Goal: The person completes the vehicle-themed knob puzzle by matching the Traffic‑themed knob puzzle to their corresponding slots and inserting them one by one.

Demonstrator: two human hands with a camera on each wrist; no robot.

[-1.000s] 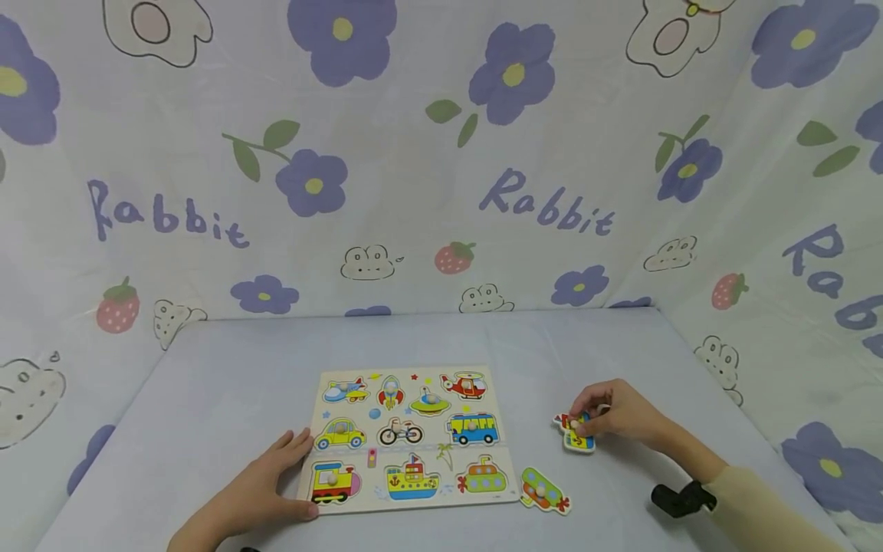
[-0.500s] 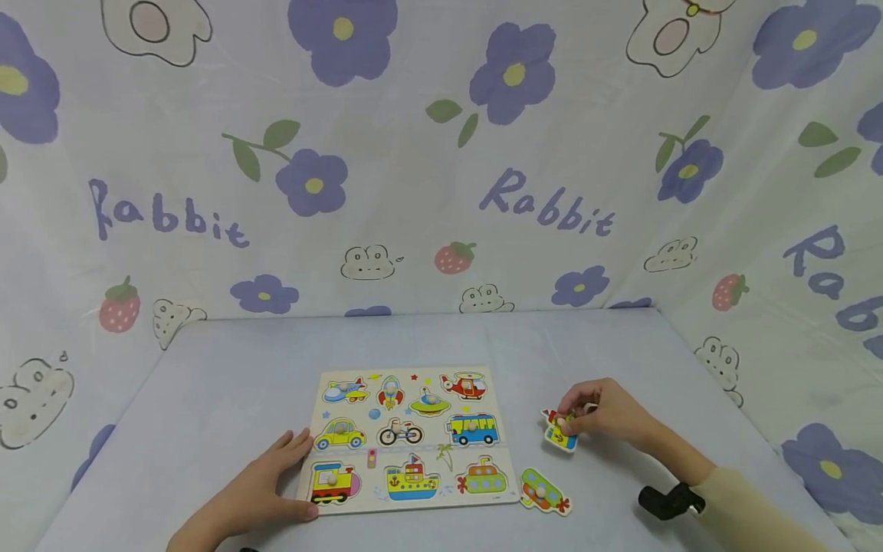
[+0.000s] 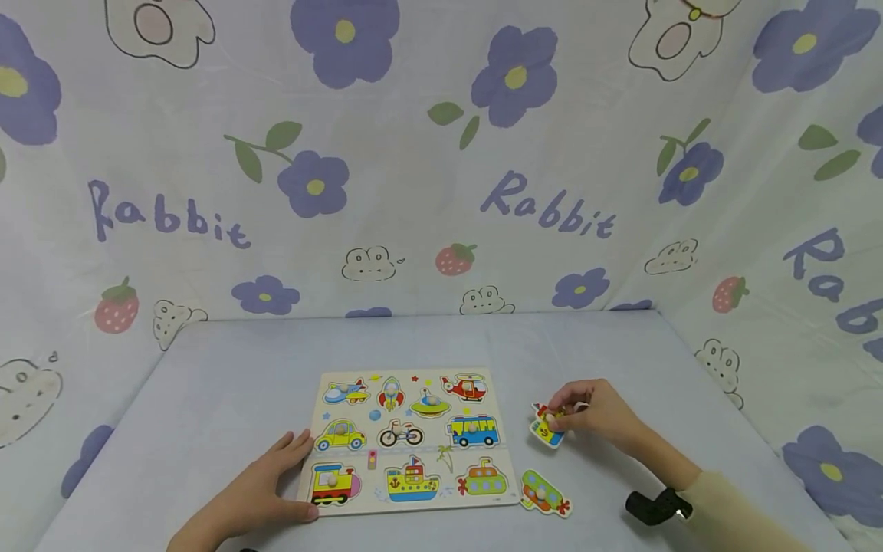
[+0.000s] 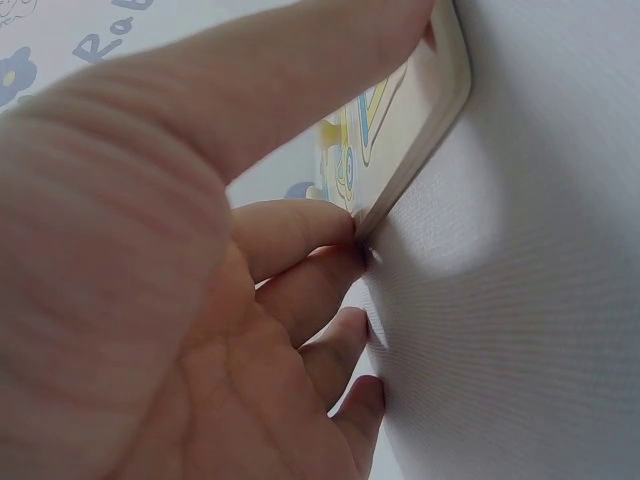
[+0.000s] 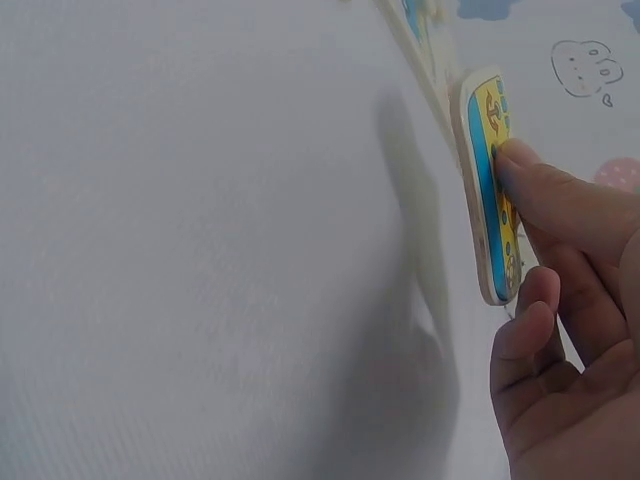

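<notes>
My right hand (image 3: 596, 414) pinches a wooden ship puzzle piece (image 3: 547, 437) by its knob, to the right of the board. In the right wrist view the ship piece (image 5: 485, 190) is held tilted above the cloth, thumb on its face. My left hand (image 3: 258, 483) rests along the left edge of the wooden knob-puzzle board (image 3: 483, 452), thumb at its front corner. The left wrist view shows fairly straight fingers touching the board's edge (image 4: 410, 165). A submarine piece (image 3: 545, 493) lies beside the board's front right corner. No knobs show at the board's printed ship (image 3: 411, 481) and submarine (image 3: 483, 477).
Several knobbed pieces sit in the board, among them a train (image 3: 334, 484), a car (image 3: 339, 435), a bus (image 3: 472, 431) and a helicopter (image 3: 465, 387). A pale cloth covers the table (image 3: 228, 376). Printed curtains (image 3: 414, 199) stand behind and at the sides.
My right hand has carried the ship piece leftward, closer to the board, and the piece has turned a little. The left hand, board and submarine piece have stayed in place.
</notes>
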